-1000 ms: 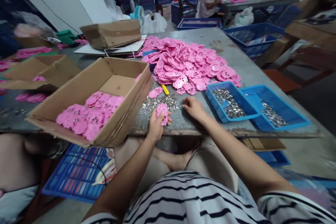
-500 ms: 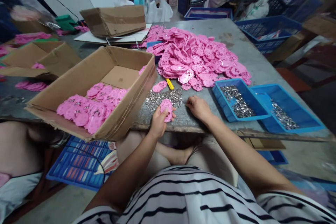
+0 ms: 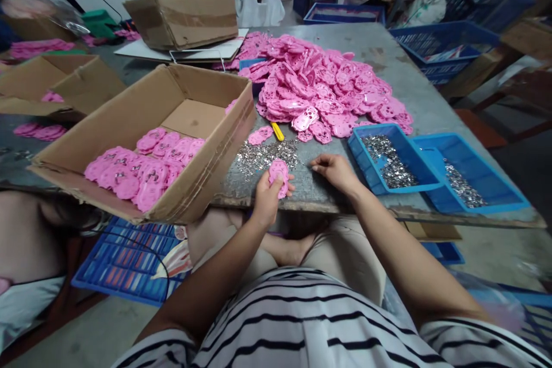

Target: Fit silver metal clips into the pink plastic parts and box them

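Head view: the left hand (image 3: 266, 198) is clamped on a pink plastic piece (image 3: 279, 176) at the bench (image 3: 414, 98) edge; it looks light, stiff and thin, best pinched by its rim. The right hand (image 3: 334, 171), fingertips together, seems to pinch something among the small metal bits (image 3: 265, 155).

I've got a flat pink plastic piece (image 3: 279, 176) upright at the table edge, loose silver bits (image 3: 265, 156) just behind.
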The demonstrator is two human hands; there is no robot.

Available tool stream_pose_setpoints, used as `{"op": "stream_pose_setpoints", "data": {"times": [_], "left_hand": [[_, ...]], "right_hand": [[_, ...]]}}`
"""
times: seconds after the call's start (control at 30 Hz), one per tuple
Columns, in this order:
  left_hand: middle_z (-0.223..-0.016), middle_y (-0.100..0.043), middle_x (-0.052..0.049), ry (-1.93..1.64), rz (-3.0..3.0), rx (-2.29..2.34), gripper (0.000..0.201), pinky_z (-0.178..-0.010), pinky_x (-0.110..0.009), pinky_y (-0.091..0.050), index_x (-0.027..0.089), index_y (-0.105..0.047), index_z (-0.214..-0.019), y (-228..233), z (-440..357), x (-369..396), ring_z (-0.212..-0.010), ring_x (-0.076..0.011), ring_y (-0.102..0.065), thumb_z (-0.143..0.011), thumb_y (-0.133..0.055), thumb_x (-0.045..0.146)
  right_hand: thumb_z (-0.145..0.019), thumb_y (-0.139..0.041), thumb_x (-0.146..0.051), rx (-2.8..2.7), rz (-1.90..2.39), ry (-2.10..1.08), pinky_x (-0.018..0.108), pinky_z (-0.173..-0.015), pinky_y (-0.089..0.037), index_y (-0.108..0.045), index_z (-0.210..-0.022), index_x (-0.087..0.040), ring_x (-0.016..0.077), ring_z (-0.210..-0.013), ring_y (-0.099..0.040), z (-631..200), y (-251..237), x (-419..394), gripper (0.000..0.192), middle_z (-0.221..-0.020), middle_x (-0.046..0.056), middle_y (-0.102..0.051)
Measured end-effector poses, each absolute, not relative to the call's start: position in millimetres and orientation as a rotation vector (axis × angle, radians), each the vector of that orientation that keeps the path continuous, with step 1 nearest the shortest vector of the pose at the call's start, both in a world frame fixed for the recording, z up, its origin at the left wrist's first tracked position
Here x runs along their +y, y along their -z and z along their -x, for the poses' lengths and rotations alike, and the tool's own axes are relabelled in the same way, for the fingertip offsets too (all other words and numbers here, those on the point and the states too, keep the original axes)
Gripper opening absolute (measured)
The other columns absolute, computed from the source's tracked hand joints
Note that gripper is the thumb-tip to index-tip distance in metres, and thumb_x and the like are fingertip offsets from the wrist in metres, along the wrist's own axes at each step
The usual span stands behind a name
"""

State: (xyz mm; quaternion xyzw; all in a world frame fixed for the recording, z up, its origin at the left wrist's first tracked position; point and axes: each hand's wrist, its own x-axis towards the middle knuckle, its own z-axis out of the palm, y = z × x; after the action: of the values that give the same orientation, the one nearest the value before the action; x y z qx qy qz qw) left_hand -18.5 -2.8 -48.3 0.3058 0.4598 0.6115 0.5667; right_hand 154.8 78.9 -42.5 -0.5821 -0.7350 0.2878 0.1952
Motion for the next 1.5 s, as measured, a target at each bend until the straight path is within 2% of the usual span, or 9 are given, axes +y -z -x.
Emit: {"op": "stream_pose_setpoints", "data": {"times": [0.17,0.37,0.53,0.83,0.97,1.07,1.17,1.3,1.5], "left_hand": [[-0.081,-0.071,-0.005,-1.41,-0.821,1.092,0.034,-0.049,-0.02,-0.048,0.016,-0.056,-0.094,57,9,1,-0.053,-0.0099,-0.061,-0.071,-0.068,0.038],[-0.081,-0.072,-0.003,-1.397,-0.997,1.113,0.032,-0.051,-0.022,-0.052,0.017,-0.057,-0.091,60,12,2,-0.052,-0.0097,-0.061,-0.074,-0.068,0.042],[-0.078,-0.072,-0.002,-1.387,-0.998,1.092,0.034,-0.049,-0.021,-0.051,0.016,-0.057,-0.091,53,11,-3,-0.052,-0.0096,-0.061,-0.072,-0.07,0.042],[-0.075,-0.07,-0.003,-1.385,-0.921,1.074,0.034,-0.046,-0.021,-0.048,0.016,-0.056,-0.091,55,10,-2,-0.049,-0.0097,-0.059,-0.07,-0.069,0.039],[-0.081,-0.07,-0.004,-1.441,-0.825,1.08,0.031,-0.049,-0.022,-0.048,0.016,-0.056,-0.096,53,9,-5,-0.053,-0.0099,-0.06,-0.071,-0.067,0.033],[-0.085,-0.07,-0.002,-1.454,-0.812,1.178,0.03,-0.053,-0.02,-0.048,0.018,-0.056,-0.096,50,3,-13,-0.06,-0.0102,-0.061,-0.067,-0.067,0.02],[-0.082,-0.069,0.0,-1.444,-0.857,1.288,0.03,-0.055,-0.02,-0.048,0.02,-0.057,-0.09,45,-3,-21,-0.062,-0.011,-0.061,-0.063,-0.067,0.011],[-0.074,-0.068,0.002,-1.443,-0.858,1.353,0.025,-0.054,-0.021,-0.047,0.02,-0.057,-0.084,37,-6,-27,-0.058,-0.0113,-0.059,-0.064,-0.069,0.013],[-0.063,-0.062,0.004,-1.49,-0.959,1.544,0.023,-0.053,-0.021,-0.042,0.02,-0.058,-0.077,33,-1,-30,-0.056,-0.0114,-0.055,-0.061,-0.074,0.015]], "right_hand": [[-0.076,-0.058,-0.005,-2.037,1.674,-0.753,0.029,-0.08,-0.048,-0.072,-0.088,-0.016,0.0185,-0.085,-0.065,-153,41,67,0.022,-0.092,0.007,-0.073],[-0.083,-0.057,-0.007,-2.01,1.708,-0.681,0.024,-0.09,-0.044,-0.071,-0.099,-0.019,0.0148,-0.1,-0.062,-151,37,53,0.024,-0.105,0.005,-0.068],[-0.086,-0.057,-0.019,-1.973,1.776,-0.634,0.03,-0.084,-0.044,-0.069,-0.097,-0.018,0.0201,-0.096,-0.061,-147,34,45,0.017,-0.108,0.009,-0.065],[-0.082,-0.053,-0.015,-1.795,1.672,-0.718,0.032,-0.079,-0.042,-0.056,-0.074,-0.018,0.0202,-0.085,-0.056,-145,38,52,0.009,-0.089,0.009,-0.062],[-0.083,-0.05,-0.028,-1.614,1.549,-0.937,0.028,-0.063,-0.042,-0.047,-0.07,-0.021,0.0151,-0.065,-0.051,-144,39,47,0.015,-0.07,0.002,-0.055],[-0.081,-0.049,-0.047,-1.52,1.431,-1.19,0.024,-0.045,-0.034,-0.049,-0.071,-0.021,0.0104,-0.045,-0.038,-140,36,32,0.028,-0.054,-0.004,-0.046],[-0.069,-0.061,-0.057,-1.378,1.294,-1.427,0.022,-0.04,-0.028,-0.054,-0.071,-0.019,0.0074,-0.039,-0.034,-134,30,16,0.039,-0.05,-0.006,-0.046],[-0.055,-0.078,-0.047,-1.126,1.166,-1.556,0.02,-0.038,-0.027,-0.058,-0.074,-0.018,0.0053,-0.038,-0.038,-126,22,4,0.04,-0.054,-0.005,-0.055],[-0.064,-0.073,-0.043,-1.357,1.205,-1.46,0.02,-0.041,-0.034,-0.061,-0.072,-0.018,0.0068,-0.042,-0.045,-123,16,-4,0.029,-0.052,-0.005,-0.054]]}}
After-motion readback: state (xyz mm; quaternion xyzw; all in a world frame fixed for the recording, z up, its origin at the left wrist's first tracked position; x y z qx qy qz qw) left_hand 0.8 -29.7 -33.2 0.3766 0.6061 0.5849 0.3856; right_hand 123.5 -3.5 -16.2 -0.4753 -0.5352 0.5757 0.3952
